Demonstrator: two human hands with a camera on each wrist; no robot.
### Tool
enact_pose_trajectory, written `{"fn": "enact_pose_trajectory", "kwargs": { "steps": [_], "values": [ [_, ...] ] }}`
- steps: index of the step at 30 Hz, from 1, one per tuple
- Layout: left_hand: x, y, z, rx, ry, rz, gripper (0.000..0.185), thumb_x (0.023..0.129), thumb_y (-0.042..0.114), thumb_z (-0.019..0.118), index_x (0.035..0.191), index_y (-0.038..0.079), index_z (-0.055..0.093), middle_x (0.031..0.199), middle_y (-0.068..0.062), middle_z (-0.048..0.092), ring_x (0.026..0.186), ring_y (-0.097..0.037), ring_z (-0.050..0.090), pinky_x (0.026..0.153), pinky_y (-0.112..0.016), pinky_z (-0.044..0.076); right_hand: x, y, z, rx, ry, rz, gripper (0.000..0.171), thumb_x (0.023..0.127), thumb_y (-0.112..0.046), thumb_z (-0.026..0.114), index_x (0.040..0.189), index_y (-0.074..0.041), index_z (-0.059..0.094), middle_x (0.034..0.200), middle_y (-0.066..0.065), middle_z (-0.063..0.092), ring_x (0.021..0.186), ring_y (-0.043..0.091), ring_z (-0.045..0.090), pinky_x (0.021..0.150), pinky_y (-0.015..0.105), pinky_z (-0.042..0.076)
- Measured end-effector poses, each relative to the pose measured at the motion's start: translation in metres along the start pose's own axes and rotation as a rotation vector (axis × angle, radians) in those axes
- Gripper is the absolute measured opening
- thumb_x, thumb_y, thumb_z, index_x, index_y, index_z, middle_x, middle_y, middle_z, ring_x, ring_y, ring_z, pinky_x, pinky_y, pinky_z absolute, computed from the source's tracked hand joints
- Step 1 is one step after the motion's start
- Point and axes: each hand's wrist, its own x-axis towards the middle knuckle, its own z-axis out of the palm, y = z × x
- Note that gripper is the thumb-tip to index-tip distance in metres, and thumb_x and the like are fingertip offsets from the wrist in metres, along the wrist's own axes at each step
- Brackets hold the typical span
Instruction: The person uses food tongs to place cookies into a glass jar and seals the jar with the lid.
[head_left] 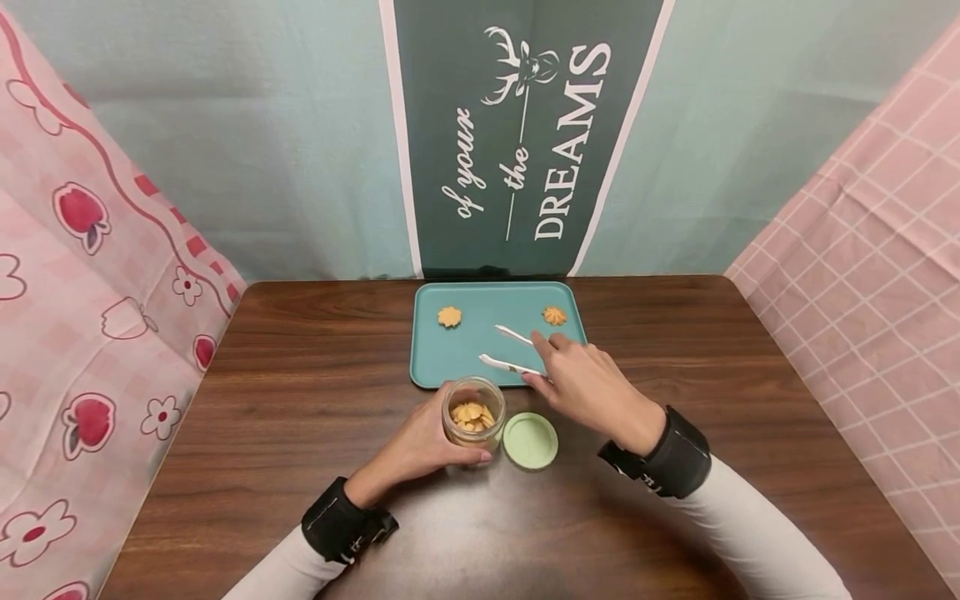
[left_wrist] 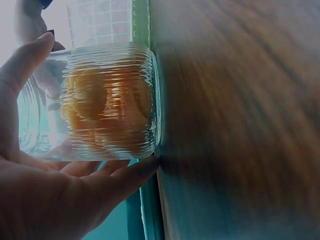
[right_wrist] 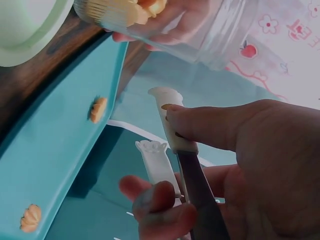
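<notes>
My left hand (head_left: 431, 437) grips a ribbed glass jar (left_wrist: 110, 102) that stands on the table, its mouth uncovered. Several golden cookies (head_left: 472, 416) fill its lower part. In my right hand (head_left: 588, 379) is a pair of white tongs (head_left: 513, 367), held over the tray with the tips spread apart and nothing between them. On the teal tray (head_left: 480, 292) lie two cookies: a flower-shaped cookie (head_left: 450, 317) toward the left and a swirled cookie (head_left: 554, 316) near the right edge. Beside the jar a pale green lid (head_left: 530, 441) rests on the table.
The wooden table (head_left: 315, 350) backs onto a green curtain (head_left: 315, 150) with a dark printed panel. Pink patterned cloths hang at the left and right sides. The tray sits at the table's far edge, just beyond the jar.
</notes>
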Motion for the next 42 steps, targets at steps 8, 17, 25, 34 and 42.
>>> {"fn": "enact_pose_trajectory", "kwargs": {
  "steps": [8,17,25,34,42],
  "values": [
    [0.000,0.000,0.001,-0.001,0.000,0.000,0.090,0.071,0.037,0.099,0.146,0.015,0.053,0.135,0.000,0.067,0.122,-0.017,0.063,0.106,-0.044,0.049,0.009,0.006,0.010,0.020,-0.025,0.015,0.053,0.099,-0.031,0.078,0.135,0.005,0.062,0.096,0.017,0.066,0.055,0.022,0.056,0.046,0.037,0.048],
    [0.001,0.000,0.002,0.002,0.001,0.002,0.090,0.071,0.032,0.100,0.146,0.014,0.053,0.135,0.000,0.066,0.123,-0.018,0.063,0.107,-0.044,0.049,0.019,0.008,0.017,0.032,-0.044,0.013,0.053,0.098,-0.032,0.078,0.133,0.005,0.063,0.092,0.015,0.065,0.061,0.025,0.060,0.049,0.039,0.050],
    [0.002,0.001,0.001,0.014,0.000,-0.008,0.090,0.071,0.033,0.100,0.145,0.014,0.053,0.135,0.001,0.066,0.123,-0.018,0.063,0.106,-0.044,0.049,0.025,0.006,0.019,0.034,-0.057,0.019,0.049,0.098,-0.032,0.078,0.128,0.005,0.065,0.086,0.011,0.061,0.061,0.022,0.057,0.050,0.037,0.048],
    [0.002,0.001,0.000,-0.003,-0.007,-0.018,0.091,0.070,0.034,0.100,0.146,0.014,0.053,0.136,0.000,0.067,0.124,-0.018,0.062,0.108,-0.045,0.048,0.032,0.009,0.025,0.037,-0.071,0.029,0.050,0.100,-0.033,0.076,0.129,0.006,0.065,0.086,0.013,0.062,0.062,0.021,0.058,0.051,0.037,0.049],
    [0.003,0.000,0.000,-0.005,-0.005,-0.010,0.091,0.070,0.033,0.100,0.145,0.013,0.053,0.136,-0.001,0.067,0.124,-0.018,0.062,0.108,-0.045,0.048,0.038,0.010,0.030,0.032,-0.079,0.028,0.047,0.100,-0.033,0.076,0.125,0.006,0.066,0.085,0.013,0.062,0.063,0.022,0.059,0.052,0.037,0.049]
  ]
}}
